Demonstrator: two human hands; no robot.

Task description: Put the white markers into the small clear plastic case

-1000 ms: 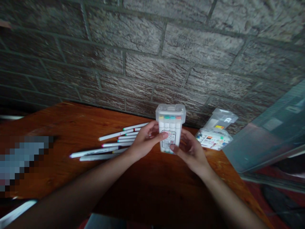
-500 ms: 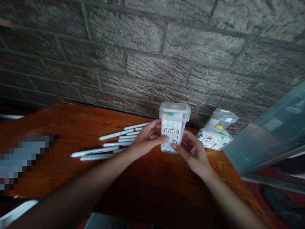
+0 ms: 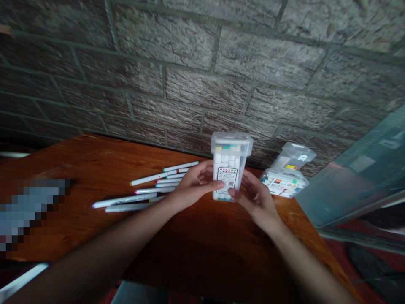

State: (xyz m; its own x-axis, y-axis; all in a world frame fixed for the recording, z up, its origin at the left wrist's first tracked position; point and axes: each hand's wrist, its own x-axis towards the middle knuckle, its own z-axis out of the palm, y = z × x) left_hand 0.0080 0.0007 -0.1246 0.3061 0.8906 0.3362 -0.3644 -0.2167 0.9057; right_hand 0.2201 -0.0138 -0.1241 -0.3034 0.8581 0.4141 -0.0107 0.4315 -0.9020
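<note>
Between my two hands stands a clear plastic marker case (image 3: 228,166), upright, with a frosted lid on top and several white markers inside. A printed label faces me. My left hand (image 3: 199,181) grips the case from the left, its thumb pressed on the label. From the right my right hand (image 3: 257,202) holds the lower part, thumb on the front, with its other fingers partly hidden behind. Loose white markers (image 3: 148,191) with coloured ends lie on the wooden table just left of my left hand, some of them partly covered by it.
Right of my hands, a second clear case (image 3: 283,183) with a printed front lies on the wooden table (image 3: 190,245), its lid raised. A brick wall (image 3: 190,88) rises behind the table. A glass panel (image 3: 348,173) borders the right side. A pixelated object (image 3: 28,211) is at the left.
The view has shifted very slightly. Both hands keep their hold on the marker case, which sits a touch higher in the picture. The loose markers lie as before.
</note>
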